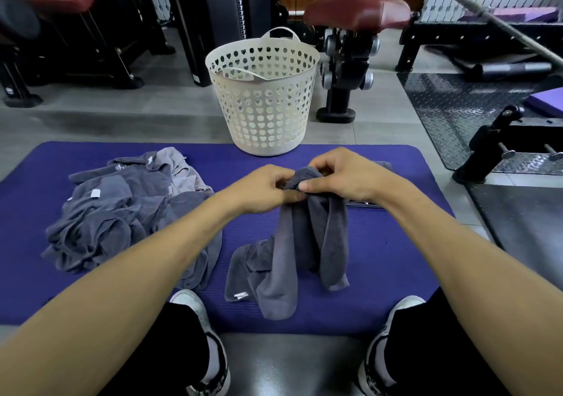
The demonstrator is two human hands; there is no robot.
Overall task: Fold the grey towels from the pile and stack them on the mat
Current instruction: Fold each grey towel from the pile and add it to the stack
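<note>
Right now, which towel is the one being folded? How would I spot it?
Find the purple mat on the floor, with the white basket at its far edge. The towel is the dark grey one near the mat's middle. Unlike the crumpled pile to its left, it is lifted, pinched by both hands and hanging down.

Cream basket (pixel 262 97) with heart-shaped holes stands upright on grey floor (pixel 128 115), touching the far mat edge. Behind it: dumbbell rack (pixel 347 63) under a maroon padded seat (pixel 358 12). Black weight stack (pixel 225 5) to the basket's rear left. Barbell (pixel 511 30) slants at upper right above black checker plate (pixel 457 112). Shoes (pixel 210 344) at bottom, toes on mat edge.
</note>
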